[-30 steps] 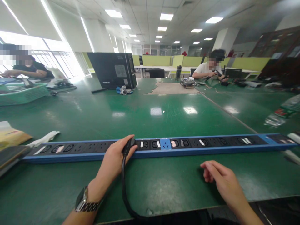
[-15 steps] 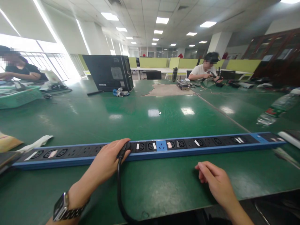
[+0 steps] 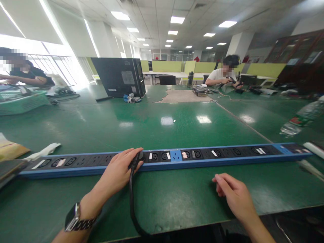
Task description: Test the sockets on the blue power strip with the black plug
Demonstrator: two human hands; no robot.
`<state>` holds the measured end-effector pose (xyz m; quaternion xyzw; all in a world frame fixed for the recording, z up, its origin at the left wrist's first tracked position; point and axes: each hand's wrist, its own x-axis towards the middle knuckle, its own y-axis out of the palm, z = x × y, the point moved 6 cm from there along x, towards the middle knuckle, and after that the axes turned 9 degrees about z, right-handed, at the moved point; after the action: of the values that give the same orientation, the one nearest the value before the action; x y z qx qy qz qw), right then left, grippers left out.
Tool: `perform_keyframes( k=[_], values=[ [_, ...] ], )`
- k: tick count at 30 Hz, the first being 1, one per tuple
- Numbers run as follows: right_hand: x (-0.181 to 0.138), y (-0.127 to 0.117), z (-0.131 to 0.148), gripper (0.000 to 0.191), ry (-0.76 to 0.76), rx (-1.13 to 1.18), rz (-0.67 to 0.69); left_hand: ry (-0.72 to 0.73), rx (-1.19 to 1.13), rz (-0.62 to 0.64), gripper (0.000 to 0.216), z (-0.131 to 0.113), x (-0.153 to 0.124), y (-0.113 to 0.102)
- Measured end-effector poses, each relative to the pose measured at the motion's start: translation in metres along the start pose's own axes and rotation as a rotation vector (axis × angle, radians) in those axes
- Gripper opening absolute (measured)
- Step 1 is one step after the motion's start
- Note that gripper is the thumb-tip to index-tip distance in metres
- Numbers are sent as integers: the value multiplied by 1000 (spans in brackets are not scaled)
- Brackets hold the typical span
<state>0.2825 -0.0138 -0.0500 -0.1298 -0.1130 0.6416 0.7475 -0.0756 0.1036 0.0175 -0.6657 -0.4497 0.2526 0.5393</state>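
Note:
A long blue and black power strip (image 3: 227, 156) lies across the green table (image 3: 162, 128) in front of me. My left hand (image 3: 118, 172) is closed round a black plug (image 3: 136, 158) that sits at a socket near the strip's middle. Its black cable (image 3: 131, 206) runs back over the table's near edge. My right hand (image 3: 234, 195) rests on the table just in front of the strip, fingers loosely curled, holding nothing. A watch is on my left wrist.
A black computer case (image 3: 118, 77) stands at the back. A green basket (image 3: 22, 103) is far left, a plastic bottle (image 3: 301, 116) far right, a white scrap (image 3: 44, 150) and a yellow packet (image 3: 10, 150) near left. Two other people sit at the far sides.
My left hand stays on the plug and my right hand stays on the table. Only the view has shifted a little.

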Motion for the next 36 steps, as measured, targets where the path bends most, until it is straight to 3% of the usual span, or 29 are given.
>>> perform_keyframes(
  k=[3,7,10,12,19,22,27,29,32,34,36],
  values=[
    [2,0,-1,45,3,-15,-2,67,-60,-48,40,-12,2,-4],
    [3,0,-1,45,4,-17,0,133,-220,-175,38,-52,15,-1],
    [2,1,-2,44,10,-13,-2,232,-234,-98,34,-90,33,19],
    [2,0,-2,44,12,-15,-6,223,-217,-65,34,-105,44,32],
    [4,2,0,47,37,14,-8,153,-83,-45,38,-112,51,44],
    [14,29,14,50,102,113,16,168,-49,-49,47,-111,48,45],
    [47,114,65,47,231,393,352,217,-12,-61,70,-109,44,51],
    [55,121,85,46,226,523,366,208,-27,-92,76,-107,44,51],
    [54,89,100,44,112,700,274,179,-45,-123,84,-105,44,50],
    [50,49,90,42,93,736,149,183,-29,-121,78,-106,44,50],
    [48,8,66,40,176,699,34,199,-11,-118,65,-109,44,50]
  ],
)
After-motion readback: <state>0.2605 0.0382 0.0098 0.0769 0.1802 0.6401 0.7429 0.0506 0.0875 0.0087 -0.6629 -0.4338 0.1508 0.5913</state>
